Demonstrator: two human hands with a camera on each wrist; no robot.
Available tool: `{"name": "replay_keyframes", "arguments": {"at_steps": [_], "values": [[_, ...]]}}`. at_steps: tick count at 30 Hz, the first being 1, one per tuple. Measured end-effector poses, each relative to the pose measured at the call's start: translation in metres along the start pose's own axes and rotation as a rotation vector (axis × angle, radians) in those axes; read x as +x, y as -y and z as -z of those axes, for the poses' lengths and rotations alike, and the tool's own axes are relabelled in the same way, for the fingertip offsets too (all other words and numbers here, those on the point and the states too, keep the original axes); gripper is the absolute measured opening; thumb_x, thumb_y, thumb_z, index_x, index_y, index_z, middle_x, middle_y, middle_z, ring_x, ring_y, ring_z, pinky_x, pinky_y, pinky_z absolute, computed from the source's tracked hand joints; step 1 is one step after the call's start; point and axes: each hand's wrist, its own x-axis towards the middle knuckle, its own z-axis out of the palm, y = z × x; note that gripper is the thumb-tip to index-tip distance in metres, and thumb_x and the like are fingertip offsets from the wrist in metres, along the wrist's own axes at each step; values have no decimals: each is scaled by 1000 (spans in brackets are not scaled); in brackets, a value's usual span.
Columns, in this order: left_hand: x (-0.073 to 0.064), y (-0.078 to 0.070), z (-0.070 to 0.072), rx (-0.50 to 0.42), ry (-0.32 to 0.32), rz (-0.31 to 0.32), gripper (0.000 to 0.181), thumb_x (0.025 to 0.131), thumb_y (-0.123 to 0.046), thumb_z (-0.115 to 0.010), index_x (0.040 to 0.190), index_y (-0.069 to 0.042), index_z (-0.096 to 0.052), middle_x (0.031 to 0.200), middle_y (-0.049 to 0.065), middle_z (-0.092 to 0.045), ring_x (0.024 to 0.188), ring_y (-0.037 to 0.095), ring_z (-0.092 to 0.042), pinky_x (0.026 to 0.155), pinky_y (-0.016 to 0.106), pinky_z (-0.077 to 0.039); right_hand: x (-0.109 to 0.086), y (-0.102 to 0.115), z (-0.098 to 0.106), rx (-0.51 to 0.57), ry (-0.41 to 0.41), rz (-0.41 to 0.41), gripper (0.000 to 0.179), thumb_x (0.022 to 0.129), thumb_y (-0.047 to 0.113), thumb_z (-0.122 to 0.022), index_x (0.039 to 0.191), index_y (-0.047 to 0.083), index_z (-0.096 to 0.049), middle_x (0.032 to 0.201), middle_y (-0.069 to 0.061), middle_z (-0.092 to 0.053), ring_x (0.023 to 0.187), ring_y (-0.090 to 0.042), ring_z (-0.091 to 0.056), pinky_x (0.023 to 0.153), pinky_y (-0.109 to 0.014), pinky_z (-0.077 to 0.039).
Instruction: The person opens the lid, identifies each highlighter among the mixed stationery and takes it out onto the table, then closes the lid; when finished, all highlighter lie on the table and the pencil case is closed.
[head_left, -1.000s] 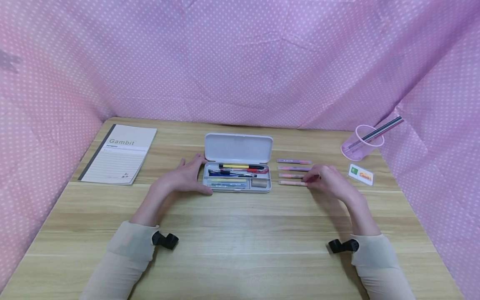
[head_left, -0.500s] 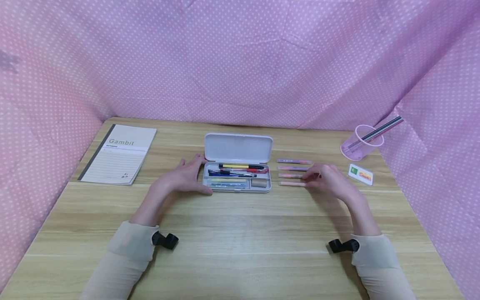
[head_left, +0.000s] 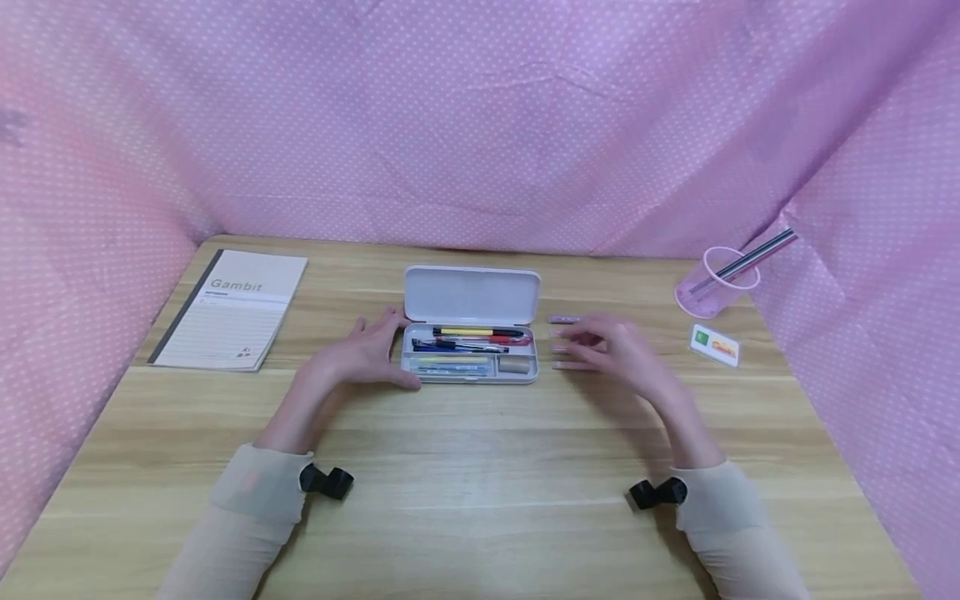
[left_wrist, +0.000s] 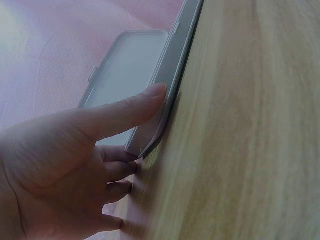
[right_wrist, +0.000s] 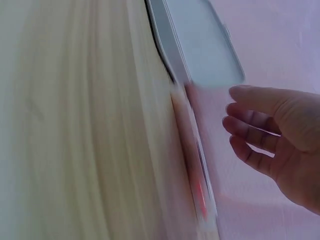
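Note:
A white pencil case [head_left: 472,296] lies with its lid raised in the middle of the table. My left hand [head_left: 358,354] holds its left end, thumb along the front side and fingers about the end and back corner; the left wrist view shows the thumb [left_wrist: 142,102] on the case's front. Inside are a yellow-and-black pen [head_left: 476,332], other pens and a tan eraser-like block [head_left: 513,365]. My right hand [head_left: 621,352] hovers over a column of slim pink and purple pens [head_left: 564,319], partly covering them. In the right wrist view its fingers are loosely bent, with nothing held.
A notebook [head_left: 240,317] lies at the left. On the right stand a pink mesh cup [head_left: 708,287] with striped sticks [head_left: 757,254] and a small white flat item [head_left: 714,345] with green and orange pictures. Pink dotted cloth [head_left: 480,125] hangs behind and at both sides.
My right hand has moved left from the right ends of the pink and purple pens to above them. The left hand has stayed at the pencil case. The head view has shifted slightly.

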Motion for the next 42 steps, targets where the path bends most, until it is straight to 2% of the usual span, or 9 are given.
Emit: {"name": "replay_keyframes", "arguments": {"at_steps": [5,10,14,19,23,34,42], "values": [[0,2,0,2,-3,-13,110,74,-51,-87,157,-9,-28,173,25,-2,160,47,-1,128,67,7,21,28,-23,101,44,61,27,93,9,-75,119,5,-74,109,-12,-78,93,-18,-72,84,-35,-65],[0,2,0,3,-6,-16,110,74,-51,-88,157,-8,-29,172,26,-3,160,47,-4,128,67,8,40,50,-43,125,92,113,30,94,12,-75,123,7,-73,112,-9,-76,98,-17,-71,88,-39,-64],[1,2,1,3,-9,-18,108,75,-50,-87,156,-7,-30,172,26,-4,160,47,-6,128,67,8,50,67,-56,109,122,145,33,95,14,-74,127,8,-71,114,-9,-75,102,-19,-71,89,-41,-63],[1,3,0,6,-5,-11,107,75,-51,-87,155,-8,-31,173,25,-5,160,47,-5,128,68,7,59,83,-67,36,185,156,34,96,17,-73,129,12,-70,114,-4,-75,103,-16,-71,91,-36,-62],[2,3,-1,9,-5,-11,107,75,-52,-87,156,-9,-31,173,25,-5,160,48,-5,128,69,6,61,88,-72,-2,249,149,33,96,19,-73,128,15,-71,117,-1,-74,104,-12,-69,95,-33,-60],[1,1,0,12,-16,-29,105,75,-49,-87,154,-7,-33,172,25,-10,160,47,-6,128,68,6,54,89,-74,-128,288,146,28,95,23,-74,123,20,-74,124,1,-74,118,-16,-68,105,-36,-57],[2,0,0,6,-15,-39,104,76,-48,-87,154,-7,-33,172,25,-10,160,46,-5,128,68,7,52,90,-73,-169,266,163,21,95,19,-74,115,19,-77,113,2,-75,104,-13,-71,95,-32,-60]]}}
